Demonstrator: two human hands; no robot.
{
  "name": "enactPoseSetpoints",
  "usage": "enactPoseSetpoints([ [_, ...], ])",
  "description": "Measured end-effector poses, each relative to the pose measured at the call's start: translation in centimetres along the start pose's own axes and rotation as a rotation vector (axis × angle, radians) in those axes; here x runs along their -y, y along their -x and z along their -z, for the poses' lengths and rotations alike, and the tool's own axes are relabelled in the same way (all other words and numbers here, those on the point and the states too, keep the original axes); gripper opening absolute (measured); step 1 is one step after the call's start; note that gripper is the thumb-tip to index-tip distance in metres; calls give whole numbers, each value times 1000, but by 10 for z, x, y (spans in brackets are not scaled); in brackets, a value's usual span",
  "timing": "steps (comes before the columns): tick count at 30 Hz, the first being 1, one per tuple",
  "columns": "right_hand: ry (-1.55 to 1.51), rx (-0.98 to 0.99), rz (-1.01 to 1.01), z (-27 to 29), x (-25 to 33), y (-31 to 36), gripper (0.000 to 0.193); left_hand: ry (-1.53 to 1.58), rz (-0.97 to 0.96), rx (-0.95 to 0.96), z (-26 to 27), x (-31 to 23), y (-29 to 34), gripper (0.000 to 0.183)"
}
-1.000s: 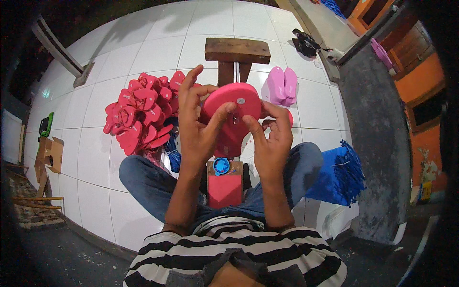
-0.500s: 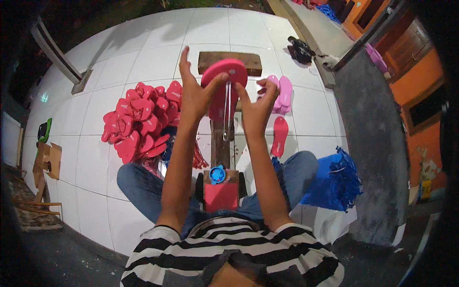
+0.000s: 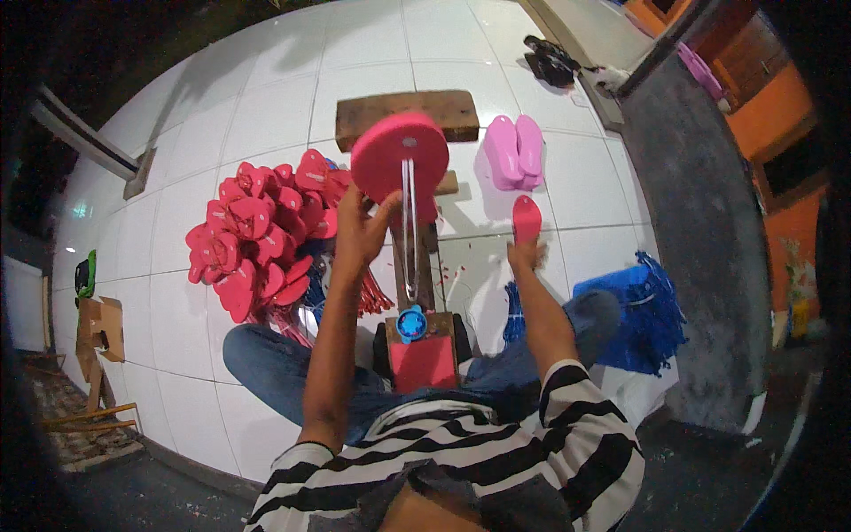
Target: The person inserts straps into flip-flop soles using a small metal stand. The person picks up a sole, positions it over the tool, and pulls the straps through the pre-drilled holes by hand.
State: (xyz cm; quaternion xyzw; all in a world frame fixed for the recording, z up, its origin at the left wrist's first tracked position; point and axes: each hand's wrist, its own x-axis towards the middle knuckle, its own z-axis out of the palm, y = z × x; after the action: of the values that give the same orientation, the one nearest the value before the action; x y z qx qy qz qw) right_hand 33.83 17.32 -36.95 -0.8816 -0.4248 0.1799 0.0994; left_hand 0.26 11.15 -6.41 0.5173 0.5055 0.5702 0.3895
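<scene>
While your left hand [image 3: 362,235] pinches a pink-red sole [image 3: 397,151] near the metal prong [image 3: 409,239], seemingly to steady it, your right hand [image 3: 527,255] meets a smaller-looking sole [image 3: 526,215]; I cannot tell whether those fingers grip.

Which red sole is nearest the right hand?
The lone red sole partly covered by the right hand; the held sole in the left hand and the red heap are farther away.
</scene>
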Motion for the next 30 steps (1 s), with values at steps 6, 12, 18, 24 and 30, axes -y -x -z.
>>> enactPoseSetpoints([
  [6, 124, 98, -66, -25, -11, 17, 100, 19, -72, -1, 6, 3, -2, 40],
  [12, -782, 387, -244, -18, 7, 5, 74, 149, -7, -350, -32, 55, 21, 47],
  [18, -1125, 558, 81, 73, 50, 251, 78, 373, 366, -273, -50, 88, 111, 47],
  [24, -625, 302, 705, 116, 23, 294, 99, 211, 191, 36, -24, -1, 107, 32],
  [30, -826, 100, 1242, 237, 94, 278, 63, -223, -496, 231, 26, -48, 92, 32],
])
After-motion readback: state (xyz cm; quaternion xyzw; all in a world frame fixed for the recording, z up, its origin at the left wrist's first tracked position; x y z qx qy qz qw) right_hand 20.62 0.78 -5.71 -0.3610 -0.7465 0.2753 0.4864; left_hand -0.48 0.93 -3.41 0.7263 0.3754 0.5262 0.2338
